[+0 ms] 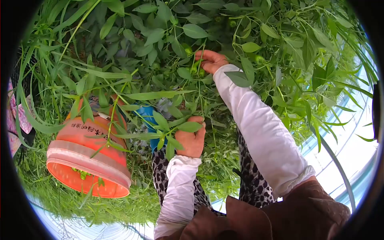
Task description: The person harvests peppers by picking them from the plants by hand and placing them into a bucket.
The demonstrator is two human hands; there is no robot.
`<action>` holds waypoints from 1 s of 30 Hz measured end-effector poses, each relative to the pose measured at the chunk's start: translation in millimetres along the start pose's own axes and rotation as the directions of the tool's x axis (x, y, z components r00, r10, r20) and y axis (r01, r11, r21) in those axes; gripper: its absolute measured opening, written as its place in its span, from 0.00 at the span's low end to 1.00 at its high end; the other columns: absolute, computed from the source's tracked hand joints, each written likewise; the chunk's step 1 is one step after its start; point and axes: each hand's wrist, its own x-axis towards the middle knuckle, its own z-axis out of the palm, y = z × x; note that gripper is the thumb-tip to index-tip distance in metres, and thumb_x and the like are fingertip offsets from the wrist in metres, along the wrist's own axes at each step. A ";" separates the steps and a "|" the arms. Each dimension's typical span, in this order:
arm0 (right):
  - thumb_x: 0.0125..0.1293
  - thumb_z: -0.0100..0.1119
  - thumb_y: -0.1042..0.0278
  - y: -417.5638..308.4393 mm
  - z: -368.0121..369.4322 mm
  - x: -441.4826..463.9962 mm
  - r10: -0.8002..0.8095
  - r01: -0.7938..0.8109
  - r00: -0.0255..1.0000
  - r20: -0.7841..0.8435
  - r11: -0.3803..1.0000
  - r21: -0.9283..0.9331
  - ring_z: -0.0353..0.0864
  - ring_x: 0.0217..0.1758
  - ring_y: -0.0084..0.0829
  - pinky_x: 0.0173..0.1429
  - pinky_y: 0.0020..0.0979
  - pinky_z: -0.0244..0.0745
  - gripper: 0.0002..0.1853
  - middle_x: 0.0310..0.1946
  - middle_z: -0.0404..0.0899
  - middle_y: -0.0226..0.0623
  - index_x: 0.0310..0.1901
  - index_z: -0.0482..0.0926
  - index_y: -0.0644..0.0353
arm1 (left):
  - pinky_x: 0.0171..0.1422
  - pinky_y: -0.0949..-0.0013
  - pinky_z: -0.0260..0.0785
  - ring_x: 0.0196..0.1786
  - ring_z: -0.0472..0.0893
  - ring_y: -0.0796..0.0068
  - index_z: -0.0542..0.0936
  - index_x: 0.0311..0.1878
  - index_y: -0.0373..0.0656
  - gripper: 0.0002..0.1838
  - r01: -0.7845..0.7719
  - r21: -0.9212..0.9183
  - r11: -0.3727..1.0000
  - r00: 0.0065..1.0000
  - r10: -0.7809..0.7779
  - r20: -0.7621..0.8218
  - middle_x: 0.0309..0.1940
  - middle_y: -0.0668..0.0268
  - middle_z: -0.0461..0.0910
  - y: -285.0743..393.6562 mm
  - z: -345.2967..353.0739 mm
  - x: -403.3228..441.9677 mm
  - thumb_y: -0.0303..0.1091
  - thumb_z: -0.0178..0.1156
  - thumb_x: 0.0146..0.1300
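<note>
Visibly, green peppers (83,175) lie inside the orange bucket (88,155).

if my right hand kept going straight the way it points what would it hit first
The right hand would most likely meet the green peppers by its fingertips; depth is unclear, so it may already touch them.
</note>
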 end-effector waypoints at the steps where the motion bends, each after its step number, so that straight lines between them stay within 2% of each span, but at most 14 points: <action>1: 0.55 0.45 0.83 1.3 -0.9 -5.4 -0.016 0.017 0.998 -0.056 1.000 0.019 0.73 0.51 0.27 0.47 0.20 0.67 0.25 0.51 0.73 0.38 0.55 0.70 0.55 | 0.31 0.74 0.65 0.26 0.72 0.80 0.75 0.43 0.35 0.12 -0.043 -0.056 0.998 0.997 0.046 0.058 0.23 0.67 0.74 1.4 3.0 -0.7 0.26 0.56 0.55; 4: 0.54 0.46 0.80 -11.9 -21.1 -25.7 0.152 -0.114 0.982 -0.109 0.948 0.296 0.71 0.55 0.28 0.49 0.21 0.66 0.26 0.54 0.71 0.39 0.58 0.67 0.56 | 0.33 0.75 0.66 0.28 0.73 0.79 0.75 0.41 0.35 0.09 -0.136 -0.097 0.986 0.980 0.149 0.132 0.26 0.66 0.76 19.8 10.3 -7.7 0.24 0.53 0.57; 8: 0.54 0.49 0.74 -32.5 -54.4 -55.4 0.222 -0.208 0.975 -0.023 0.942 0.265 0.70 0.57 0.28 0.49 0.22 0.66 0.27 0.55 0.70 0.39 0.59 0.65 0.58 | 0.36 0.74 0.67 0.32 0.75 0.79 0.76 0.39 0.34 0.07 -0.143 -0.227 0.963 0.937 0.206 0.283 0.31 0.63 0.78 12.6 38.4 -24.7 0.23 0.54 0.58; 10: 0.54 0.46 0.79 -35.7 -57.6 -61.2 0.279 -0.242 0.949 -0.147 0.943 0.227 0.69 0.58 0.29 0.55 0.25 0.65 0.26 0.55 0.70 0.37 0.58 0.66 0.58 | 0.37 0.74 0.68 0.33 0.77 0.77 0.76 0.40 0.34 0.07 -0.007 -0.479 0.878 0.913 0.200 0.354 0.33 0.61 0.79 12.4 51.6 -40.2 0.24 0.54 0.58; 11: 0.54 0.44 0.81 -31.5 -63.9 -64.8 0.074 -0.072 0.988 -0.138 0.997 0.019 0.69 0.58 0.30 0.58 0.27 0.63 0.25 0.55 0.70 0.36 0.57 0.66 0.58 | 0.38 0.73 0.69 0.34 0.78 0.73 0.76 0.41 0.35 0.09 -0.256 -0.237 0.937 0.886 0.326 0.331 0.36 0.60 0.79 12.8 54.4 -43.7 0.24 0.55 0.56; 12: 0.54 0.43 0.84 -28.9 -67.8 -68.4 -0.129 0.111 0.988 -0.086 0.977 -0.182 0.69 0.58 0.30 0.60 0.28 0.62 0.25 0.54 0.70 0.35 0.56 0.67 0.58 | 0.38 0.73 0.69 0.34 0.78 0.73 0.76 0.41 0.35 0.09 -0.256 -0.241 0.936 0.884 0.328 0.334 0.36 0.60 0.79 23.0 50.9 -41.2 0.24 0.55 0.56; 14: 0.55 0.41 0.87 -47.5 -55.8 -70.8 -0.114 0.094 0.991 -0.075 0.970 -0.224 0.68 0.58 0.30 0.61 0.29 0.60 0.25 0.53 0.70 0.35 0.56 0.67 0.59 | 0.40 0.70 0.69 0.33 0.78 0.70 0.77 0.41 0.35 0.11 -0.252 -0.072 0.965 0.849 0.256 0.463 0.34 0.61 0.78 35.0 40.8 -32.5 0.22 0.57 0.53; 16: 0.56 0.43 0.85 -53.7 -40.5 -65.1 -0.235 0.221 0.970 -0.061 0.960 -0.173 0.68 0.58 0.29 0.61 0.28 0.60 0.24 0.53 0.70 0.35 0.56 0.67 0.59 | 0.45 0.68 0.68 0.37 0.77 0.68 0.77 0.40 0.35 0.11 -0.199 -0.092 0.976 0.886 0.219 0.409 0.35 0.60 0.77 35.8 35.4 -27.6 0.22 0.58 0.51; 18: 0.57 0.44 0.84 -68.0 -10.4 -49.8 -0.338 0.311 0.932 -0.132 0.931 -0.190 0.69 0.57 0.28 0.59 0.26 0.61 0.22 0.53 0.70 0.35 0.55 0.68 0.59 | 0.51 0.65 0.65 0.45 0.73 0.62 0.75 0.46 0.38 0.16 -0.445 -0.057 0.894 0.895 0.446 0.019 0.44 0.55 0.73 46.0 24.4 -23.1 0.22 0.57 0.50; 20: 0.56 0.47 0.79 -82.3 14.3 -25.8 -0.621 0.563 0.784 -0.003 0.713 -0.419 0.69 0.55 0.33 0.54 0.28 0.65 0.21 0.51 0.70 0.41 0.53 0.69 0.59 | 0.53 0.62 0.63 0.49 0.70 0.58 0.71 0.50 0.38 0.21 -0.546 0.014 0.838 0.833 0.545 -0.100 0.49 0.51 0.68 48.0 10.8 -18.6 0.22 0.58 0.50; 21: 0.54 0.49 0.76 -88.4 27.2 -10.8 -0.730 0.621 0.673 0.115 0.474 -0.624 0.70 0.53 0.41 0.54 0.32 0.66 0.21 0.50 0.71 0.46 0.53 0.70 0.59 | 0.56 0.60 0.61 0.54 0.67 0.54 0.68 0.54 0.38 0.25 -0.630 0.090 0.771 0.746 0.633 -0.205 0.54 0.48 0.64 48.9 5.0 -18.3 0.23 0.58 0.50; 24: 0.53 0.52 0.73 -72.4 46.9 -1.6 -0.433 0.600 0.795 0.425 0.452 -0.660 0.71 0.45 0.47 0.50 0.37 0.67 0.14 0.36 0.75 0.45 0.44 0.73 0.61 | 0.58 0.56 0.57 0.58 0.62 0.51 0.59 0.60 0.37 0.34 -0.548 0.363 0.754 0.701 0.651 -0.292 0.59 0.45 0.56 53.3 -5.0 -18.8 0.24 0.59 0.48; 28: 0.52 0.53 0.77 -45.7 10.6 -33.4 -0.405 0.691 0.715 0.570 0.532 -0.489 0.73 0.39 0.43 0.41 0.38 0.70 0.11 0.32 0.76 0.42 0.39 0.75 0.62 | 0.60 0.59 0.56 0.60 0.60 0.56 0.54 0.63 0.35 0.39 -0.240 0.170 0.956 0.896 0.286 -0.339 0.61 0.47 0.52 43.2 4.5 -7.6 0.24 0.61 0.47; 30: 0.51 0.52 0.77 -39.5 -10.1 -52.4 -0.366 0.575 0.806 0.466 0.672 -0.467 0.73 0.34 0.39 0.40 0.36 0.69 0.11 0.28 0.75 0.39 0.39 0.75 0.61 | 0.52 0.65 0.64 0.51 0.70 0.62 0.50 0.65 0.35 0.41 -0.259 0.137 0.956 0.902 0.290 -0.319 0.56 0.46 0.61 22.8 14.7 -5.3 0.25 0.60 0.48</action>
